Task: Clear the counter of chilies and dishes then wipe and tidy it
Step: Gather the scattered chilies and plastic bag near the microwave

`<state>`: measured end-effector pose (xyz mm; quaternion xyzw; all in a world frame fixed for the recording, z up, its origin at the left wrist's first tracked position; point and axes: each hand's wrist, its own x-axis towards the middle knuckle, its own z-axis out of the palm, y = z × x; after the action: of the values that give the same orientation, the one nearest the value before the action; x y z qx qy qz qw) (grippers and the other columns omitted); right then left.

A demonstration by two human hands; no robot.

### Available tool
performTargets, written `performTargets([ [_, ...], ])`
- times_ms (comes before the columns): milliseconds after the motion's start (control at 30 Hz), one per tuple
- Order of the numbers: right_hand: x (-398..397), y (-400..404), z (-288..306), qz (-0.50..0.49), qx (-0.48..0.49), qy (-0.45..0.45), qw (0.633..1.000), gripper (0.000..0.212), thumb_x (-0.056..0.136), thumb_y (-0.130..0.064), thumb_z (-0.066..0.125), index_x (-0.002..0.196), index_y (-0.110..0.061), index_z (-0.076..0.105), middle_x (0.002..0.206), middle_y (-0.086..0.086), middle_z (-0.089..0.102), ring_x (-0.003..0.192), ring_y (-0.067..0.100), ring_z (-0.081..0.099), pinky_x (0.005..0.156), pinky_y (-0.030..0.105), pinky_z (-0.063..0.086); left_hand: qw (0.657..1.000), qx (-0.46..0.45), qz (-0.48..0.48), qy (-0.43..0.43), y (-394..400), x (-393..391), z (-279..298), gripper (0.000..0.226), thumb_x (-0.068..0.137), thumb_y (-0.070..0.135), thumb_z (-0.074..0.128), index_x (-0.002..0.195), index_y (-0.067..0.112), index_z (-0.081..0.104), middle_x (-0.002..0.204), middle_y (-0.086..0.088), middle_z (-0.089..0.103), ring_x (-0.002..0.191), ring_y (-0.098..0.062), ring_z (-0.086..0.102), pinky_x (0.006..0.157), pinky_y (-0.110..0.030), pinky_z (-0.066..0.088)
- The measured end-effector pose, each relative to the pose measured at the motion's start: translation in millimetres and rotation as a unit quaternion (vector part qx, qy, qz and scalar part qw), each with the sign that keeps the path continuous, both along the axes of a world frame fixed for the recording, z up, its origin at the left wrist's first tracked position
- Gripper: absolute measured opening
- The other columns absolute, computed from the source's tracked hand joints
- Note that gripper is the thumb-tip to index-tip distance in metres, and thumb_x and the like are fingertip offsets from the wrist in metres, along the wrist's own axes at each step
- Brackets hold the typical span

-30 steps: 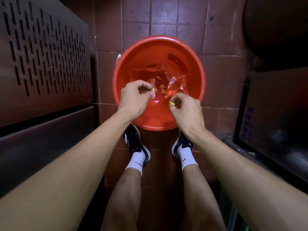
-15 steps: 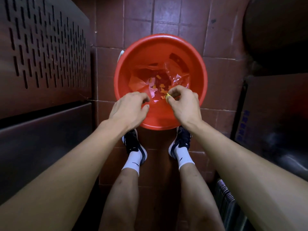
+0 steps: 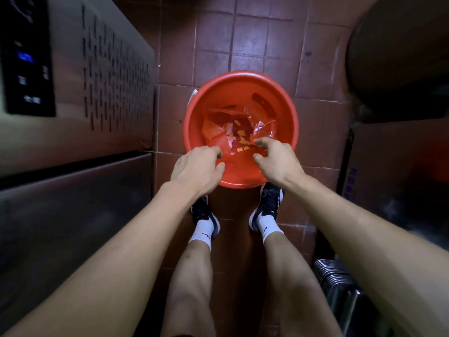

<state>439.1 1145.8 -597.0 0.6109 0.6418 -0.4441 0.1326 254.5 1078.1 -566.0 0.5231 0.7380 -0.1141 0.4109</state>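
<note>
A red plastic bin [image 3: 279,98] stands on the tiled floor in front of my feet. Inside it lie crumpled clear and red plastic bags [image 3: 263,128] and several small orange-yellow chili bits [image 3: 240,139]. My left hand [image 3: 196,170] hovers over the bin's near left rim with loosely curled fingers and holds nothing I can see. My right hand [image 3: 277,159] hangs over the near right rim, thumb and fingers spread and empty. No counter or dishes are in view.
A perforated steel cabinet [image 3: 109,93] with a dark control panel [image 3: 26,57] stands close on the left. A large dark round container [image 3: 401,49] and a cardboard box [image 3: 398,166] are on the right. A stack of metal plates [image 3: 337,280] sits low at right.
Both hands pinched small yellow chili bits over the bin; now the fingers have spread apart and the bits are gone from them. The camera has risen and pulled back.
</note>
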Motion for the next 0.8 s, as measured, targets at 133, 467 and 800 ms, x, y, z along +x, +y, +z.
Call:
performTargets([
  [133, 2.5, 7.2, 55.0, 0.062, 0.016, -0.002, 0.998, 0.044, 0.093, -0.024, 0.057, 0.137, -0.023, 0.057, 0.132, 0.007, 0.065, 0.123, 0.03, 0.059, 0.104, 0.042, 0.049, 1.0, 0.008, 0.011, 0.006, -3.8, 4.4, 54.7, 0.032, 0.094, 0.043, 0.052, 0.122, 0.029, 0.06, 0.123, 0.0, 0.065, 0.114, -0.029, 0.06, 0.091, -0.041, 0.048],
  [467, -6.7, 18.5, 230.2, 0.234, 0.102, 0.038, 0.966, 0.036, 0.094, -0.023, 0.052, 0.129, -0.022, 0.061, 0.124, 0.007, 0.066, 0.112, 0.033, 0.061, 0.089, 0.045, 0.052, 0.99, 0.061, 0.102, 0.072, -15.3, 22.0, 224.9, 0.033, 0.095, 0.041, 0.05, 0.123, 0.025, 0.06, 0.118, -0.003, 0.065, 0.11, -0.03, 0.06, 0.089, -0.043, 0.05],
  [800, -26.9, -8.6, 362.7, 0.396, 0.169, 0.072, 0.9, 0.041, 0.096, -0.025, 0.05, 0.136, -0.021, 0.058, 0.136, 0.003, 0.062, 0.118, 0.029, 0.06, 0.095, 0.046, 0.05, 0.974, 0.095, 0.168, 0.115, -67.1, 45.6, 332.7, 0.036, 0.098, 0.042, 0.048, 0.129, 0.027, 0.057, 0.124, -0.002, 0.061, 0.117, -0.026, 0.057, 0.098, -0.043, 0.044],
])
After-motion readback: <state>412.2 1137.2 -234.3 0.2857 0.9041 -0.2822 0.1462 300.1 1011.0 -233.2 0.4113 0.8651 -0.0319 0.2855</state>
